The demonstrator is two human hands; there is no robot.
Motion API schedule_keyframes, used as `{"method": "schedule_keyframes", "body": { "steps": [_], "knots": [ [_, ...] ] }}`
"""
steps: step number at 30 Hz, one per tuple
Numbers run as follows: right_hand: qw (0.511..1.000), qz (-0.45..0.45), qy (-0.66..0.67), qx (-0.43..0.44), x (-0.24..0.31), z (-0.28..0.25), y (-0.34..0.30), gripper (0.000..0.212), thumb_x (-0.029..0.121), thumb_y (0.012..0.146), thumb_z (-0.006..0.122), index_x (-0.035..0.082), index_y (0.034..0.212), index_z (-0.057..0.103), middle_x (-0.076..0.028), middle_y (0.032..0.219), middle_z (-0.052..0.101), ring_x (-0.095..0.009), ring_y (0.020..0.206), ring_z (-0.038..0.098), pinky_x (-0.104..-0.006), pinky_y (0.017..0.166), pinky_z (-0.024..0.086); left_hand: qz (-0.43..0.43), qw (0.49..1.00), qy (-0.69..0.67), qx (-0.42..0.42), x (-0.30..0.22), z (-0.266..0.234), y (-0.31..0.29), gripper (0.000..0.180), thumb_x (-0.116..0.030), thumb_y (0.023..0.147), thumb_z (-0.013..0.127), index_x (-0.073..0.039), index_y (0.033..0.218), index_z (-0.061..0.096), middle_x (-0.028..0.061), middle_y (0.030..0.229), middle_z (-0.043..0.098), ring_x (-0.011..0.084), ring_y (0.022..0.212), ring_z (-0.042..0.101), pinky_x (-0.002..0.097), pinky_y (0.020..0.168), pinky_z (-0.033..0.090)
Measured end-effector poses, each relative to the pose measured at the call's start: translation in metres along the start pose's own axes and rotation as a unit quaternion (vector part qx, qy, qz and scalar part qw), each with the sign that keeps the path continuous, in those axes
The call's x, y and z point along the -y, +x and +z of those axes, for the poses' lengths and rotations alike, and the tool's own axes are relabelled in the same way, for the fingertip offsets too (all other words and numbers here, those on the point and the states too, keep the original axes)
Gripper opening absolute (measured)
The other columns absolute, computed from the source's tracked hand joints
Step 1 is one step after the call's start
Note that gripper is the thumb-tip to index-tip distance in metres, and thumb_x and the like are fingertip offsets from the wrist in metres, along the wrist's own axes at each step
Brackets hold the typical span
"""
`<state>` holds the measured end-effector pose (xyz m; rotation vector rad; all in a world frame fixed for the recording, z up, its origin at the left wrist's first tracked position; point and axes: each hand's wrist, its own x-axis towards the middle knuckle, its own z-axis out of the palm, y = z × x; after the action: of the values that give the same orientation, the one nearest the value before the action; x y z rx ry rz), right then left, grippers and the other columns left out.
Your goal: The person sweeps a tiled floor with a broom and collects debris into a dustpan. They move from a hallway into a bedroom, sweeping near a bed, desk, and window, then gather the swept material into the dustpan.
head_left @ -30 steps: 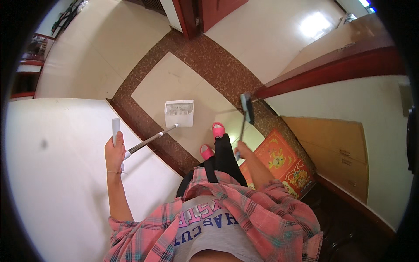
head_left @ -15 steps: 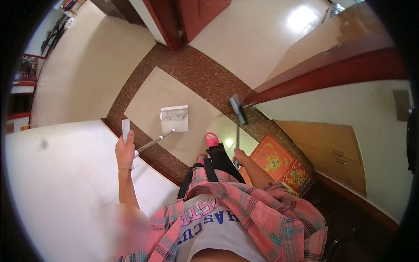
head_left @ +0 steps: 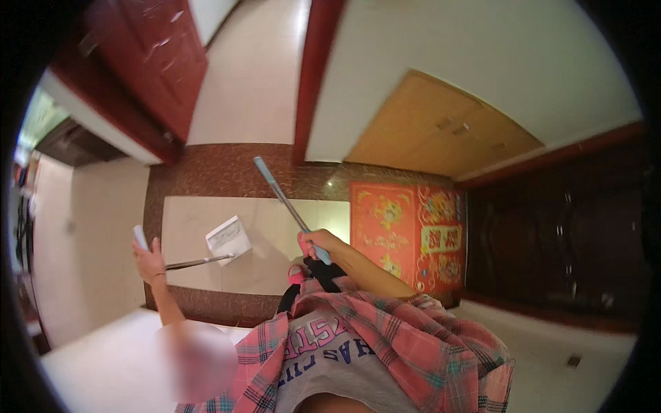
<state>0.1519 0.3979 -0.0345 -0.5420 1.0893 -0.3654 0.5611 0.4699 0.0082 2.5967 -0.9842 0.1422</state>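
1. Head view, left side: the left hand (head_left: 149, 264) is closed around the pale upper grip of a long-handled dustpan (head_left: 239, 239), with the thumb lying along the grip. The metal tube runs right to the white pan, which lies over the pale floor tiles (head_left: 186, 220), its opening turned toward the upper left. A grey patch shows inside; whether it is dirt cannot be told, nor whether the pan touches the floor.

2. Head view, centre: the right hand (head_left: 321, 243) is wrapped around the light-blue grip of a long-handled broom (head_left: 292, 210). The shaft slants to the upper left, ending near the dark marbled border (head_left: 220, 160); the head appears narrow, and its bristles cannot be made out.

3. Head view, surroundings: a pink slipper (head_left: 295, 274) shows just below the right hand, and an orange patterned doormat (head_left: 385, 237) lies to the right.

4. Head view, hazards (judgement): the pan, held only by its distant grip, could tip and spill any contents if the left wrist twists. The broom could strike the red door frame (head_left: 313, 89) if swung wide. A foot could catch the doormat's edge during a turn.
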Motion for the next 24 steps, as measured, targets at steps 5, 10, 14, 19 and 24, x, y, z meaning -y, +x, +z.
{"method": "schedule_keyframes", "body": {
  "steps": [5,10,14,19,24],
  "knots": [
    [0.999,-0.001,0.034,-0.002,0.015,-0.007,-0.065,0.014,0.015,0.074,0.050,0.008,0.064,0.044,-0.001,0.050,0.043,-0.010,0.040,0.040,-0.0249,0.035,0.032,0.081,0.976,0.177,-0.095,-0.035,-0.014,0.019,0.058,-0.041,0.073,0.055,-0.001,0.112,0.039,0.0212,0.100,0.049,0.0354,0.088,0.050,0.0412,0.074,0.041],
    [0.997,-0.067,0.031,-0.017,0.006,-0.040,-0.098,0.016,0.016,0.071,0.052,0.004,0.062,0.046,-0.005,0.052,0.046,-0.014,0.040,0.043,-0.0276,0.036,0.035,0.172,0.901,-0.203,0.344,-0.167,0.029,-0.063,0.045,-0.044,0.077,0.051,-0.001,0.088,0.049,0.0106,0.077,0.050,0.0210,0.065,0.048,0.0318,0.059,0.041],
    [0.964,-0.226,-0.120,-0.070,-0.004,-0.089,-0.111,0.026,0.023,0.072,0.052,-0.003,0.071,0.053,-0.010,0.058,0.053,-0.017,0.042,0.049,-0.0294,0.038,0.040,-0.262,0.300,-0.441,0.804,-0.305,0.049,-0.251,0.063,-0.051,0.070,0.054,0.003,0.101,0.045,0.0227,0.100,0.052,0.0346,0.088,0.052,0.0445,0.080,0.041],
    [0.956,-0.185,-0.131,-0.184,-0.005,-0.237,-0.218,0.038,0.037,0.082,0.040,0.002,0.078,0.056,-0.006,0.056,0.052,-0.015,0.042,0.051,-0.0284,0.038,0.044,-0.175,0.276,-0.475,0.817,-0.375,0.133,-0.325,0.014,-0.017,0.071,0.050,-0.005,0.066,0.047,0.0024,0.059,0.047,0.0130,0.055,0.044,0.0264,0.047,0.037],
    [0.426,0.091,-0.400,-0.806,-0.072,-0.415,-0.456,0.028,0.030,0.069,0.050,0.009,0.087,0.057,-0.011,0.096,0.054,-0.032,0.091,0.049,-0.0525,0.071,0.037,-0.488,0.291,-0.504,0.651,-0.421,0.103,-0.348,0.017,-0.015,0.070,0.051,-0.008,0.057,0.042,-0.0004,0.054,0.048,0.0132,0.045,0.044,0.0185,0.047,0.037]
  ]
}}
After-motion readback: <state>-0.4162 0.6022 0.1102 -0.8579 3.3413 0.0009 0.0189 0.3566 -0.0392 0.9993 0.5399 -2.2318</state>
